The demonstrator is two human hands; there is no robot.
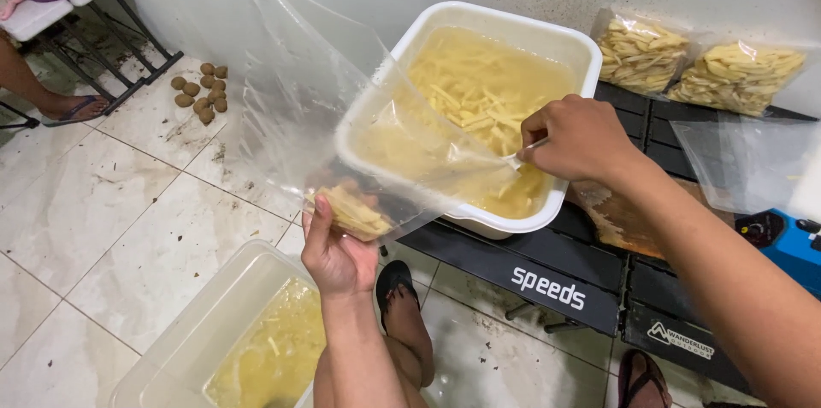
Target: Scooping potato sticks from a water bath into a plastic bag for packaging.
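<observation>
My left hand grips the lower corner of a large clear plastic bag that holds a small heap of cut potato sticks. The bag's mouth lies over the rim of a white square tub filled with yellowish water and many potato sticks. My right hand is over the tub's right side, pinched on the bag's open edge and a thin utensil handle. The tub rests on a low black table.
Two filled bags of potato sticks lie at the table's back. An empty clear bag and a blue device sit at right. A clear bin of cloudy water stands on the tiled floor. Whole potatoes lie by a folding frame; another person's foot is at left.
</observation>
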